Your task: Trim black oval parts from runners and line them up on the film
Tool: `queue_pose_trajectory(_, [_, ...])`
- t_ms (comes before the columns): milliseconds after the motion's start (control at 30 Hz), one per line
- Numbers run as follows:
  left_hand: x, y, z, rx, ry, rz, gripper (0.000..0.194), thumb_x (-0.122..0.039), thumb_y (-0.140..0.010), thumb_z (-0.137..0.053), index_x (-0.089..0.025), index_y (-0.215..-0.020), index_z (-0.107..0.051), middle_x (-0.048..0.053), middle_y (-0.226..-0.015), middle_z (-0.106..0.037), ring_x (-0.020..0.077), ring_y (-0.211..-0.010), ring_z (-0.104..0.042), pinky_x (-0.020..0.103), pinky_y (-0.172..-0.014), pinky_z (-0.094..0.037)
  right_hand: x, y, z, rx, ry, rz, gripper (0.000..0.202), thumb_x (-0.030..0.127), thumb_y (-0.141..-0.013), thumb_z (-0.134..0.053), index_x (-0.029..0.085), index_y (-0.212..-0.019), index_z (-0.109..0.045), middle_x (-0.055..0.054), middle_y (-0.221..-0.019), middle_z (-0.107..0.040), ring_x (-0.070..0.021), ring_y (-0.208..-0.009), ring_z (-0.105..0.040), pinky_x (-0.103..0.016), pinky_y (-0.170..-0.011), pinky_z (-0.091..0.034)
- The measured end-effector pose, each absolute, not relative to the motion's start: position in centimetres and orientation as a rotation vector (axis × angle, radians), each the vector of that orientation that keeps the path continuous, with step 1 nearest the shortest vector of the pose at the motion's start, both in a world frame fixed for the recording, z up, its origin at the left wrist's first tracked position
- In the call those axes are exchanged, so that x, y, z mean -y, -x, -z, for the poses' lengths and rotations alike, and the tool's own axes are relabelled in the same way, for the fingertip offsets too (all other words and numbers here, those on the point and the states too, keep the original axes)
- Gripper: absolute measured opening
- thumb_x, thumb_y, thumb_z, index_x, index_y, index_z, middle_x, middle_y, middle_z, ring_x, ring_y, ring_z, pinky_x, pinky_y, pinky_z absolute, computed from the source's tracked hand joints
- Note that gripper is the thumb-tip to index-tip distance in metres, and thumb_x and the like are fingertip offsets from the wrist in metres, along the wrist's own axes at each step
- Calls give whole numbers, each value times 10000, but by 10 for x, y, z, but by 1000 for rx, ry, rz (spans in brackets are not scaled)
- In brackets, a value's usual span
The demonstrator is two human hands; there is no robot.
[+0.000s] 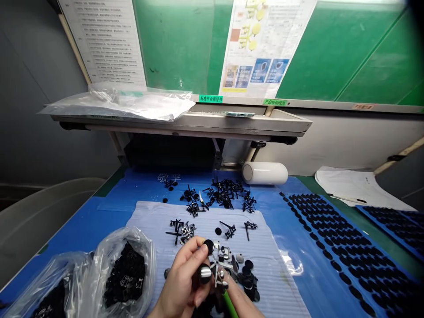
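My left hand point(185, 279) is closed, its thumb and forefinger pinching a small black disc point(208, 247). A shiny, domed black cap point(204, 274) shows by its fingers, on what looks like a branched plastic sprue point(217, 265) with small round parts. My right hand point(240, 295) is low beside it, partly hidden, closed around a green-handled tool point(229, 304) whose tip I cannot make out. Loose black discs point(247, 276) lie on the white cloth point(274, 265) just right of the hands. Sprue pieces point(180, 230) lie beyond them.
Two clear plastic bags point(147, 256) of black parts stand at left. A pile of black sprues point(227, 192) lies behind the cloth, near a white cylinder point(265, 173). Rows of black discs point(318, 216) cover the right side. A shelf point(185, 125) overhangs the back.
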State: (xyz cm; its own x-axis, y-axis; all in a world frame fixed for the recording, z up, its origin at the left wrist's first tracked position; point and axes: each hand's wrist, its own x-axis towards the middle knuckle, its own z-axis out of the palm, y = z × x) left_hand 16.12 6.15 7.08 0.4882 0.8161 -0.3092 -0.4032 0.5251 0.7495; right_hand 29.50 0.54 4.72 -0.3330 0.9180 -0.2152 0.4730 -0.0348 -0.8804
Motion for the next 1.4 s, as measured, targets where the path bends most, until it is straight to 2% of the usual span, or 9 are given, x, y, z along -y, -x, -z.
queue_pose_trajectory(133, [-57, -162, -68, -700, -642, -772, 181, -279, -829, -406, -183, -676, -415, -86, -490, -374, -6, -273, -211, 163, -288, -69, -3, -297, -48, 1805, 1439, -1359, 691, 219, -679, -479, 133, -1325, -249, -106, -1326, -344, -286, -1228, -264, -366, -1000, -211])
queue_pose_trajectory(300, [-56, -162, -69, -716, -643, -741, 162, -262, -830, -398, -177, -693, -409, -89, -502, -361, -16, -280, -191, 152, -300, -88, -8, -307, -32, 1879, 1332, -1468, 708, 228, -615, -517, 103, -1288, -337, -118, -1317, -366, -319, -1207, -296, -376, -986, -245])
queue_pose_trajectory(500, [-51, -162, -74, -837, -786, -680, 214, -344, -822, -414, -181, -684, -420, -92, -491, -328, 3, -313, -194, 165, -299, -80, -4, -314, -32, 1919, 1415, -1469, 656, 216, -641, -480, 110, -1277, -362, -120, -1340, -330, -301, -1204, -307, -390, -983, -242])
queue_pose_trajectory(700, [-45, -169, -73, -932, -778, -768, 256, -414, -771, -475, -193, -658, -412, -102, -463, -298, 23, -377, -228, 129, -340, -170, -7, -312, -30, 2043, 1423, -1459, 698, 199, -571, -471, 94, -1254, -381, -130, -1297, -386, -304, -1168, -351, -382, -966, -275])
queue_pose_trajectory(900, [-44, -175, -68, -950, -699, -852, 328, -479, -714, -524, -191, -625, -397, -107, -454, -282, 27, -400, -177, 139, -350, -157, -2, -307, -29, 2011, 1514, -1326, 695, 117, -501, -394, 132, -1195, -434, -101, -1054, -573, -248, -929, -526, -317, -826, -407])
queue_pose_trajectory(1033, [-44, -175, -70, -957, -625, -898, 299, -428, -720, -548, -189, -628, -392, -122, -434, -273, 7, -360, -145, 120, -328, -119, 3, -303, -32, 1947, 1637, -1174, 547, 91, -542, -349, 161, -1054, -528, -64, -850, -609, -206, -796, -542, -285, -738, -436])
queue_pose_trajectory(1100, [-45, -173, -69, -950, -615, -902, 263, -389, -730, -552, -190, -643, -404, -132, -404, -267, -1, -324, -125, 120, -308, -92, 3, -303, -32, 1879, 1727, -1105, 501, 95, -576, -351, 166, -1038, -530, -66, -890, -605, -207, -842, -537, -284, -764, -429])
queue_pose_trajectory(1233, [-47, -167, -60, -897, -547, -828, 235, -340, -733, -562, -198, -640, -399, -146, -311, -255, -6, -258, -83, 134, -282, -41, -2, -305, -30, 1792, 1831, -1008, 574, 128, -613, -374, 133, -1185, -424, -106, -1191, -478, -248, -1114, -407, -326, -927, -329])
queue_pose_trajectory(1400, [-47, -161, -52, -806, -404, -788, 304, -385, -713, -580, -199, -595, -370, -134, -282, -280, -8, -236, -93, 134, -277, -42, -7, -304, -27, 1846, 1790, -1196, 682, 114, -570, -371, 133, -1251, -346, -87, -1298, -374, -250, -1223, -275, -353, -999, -236])
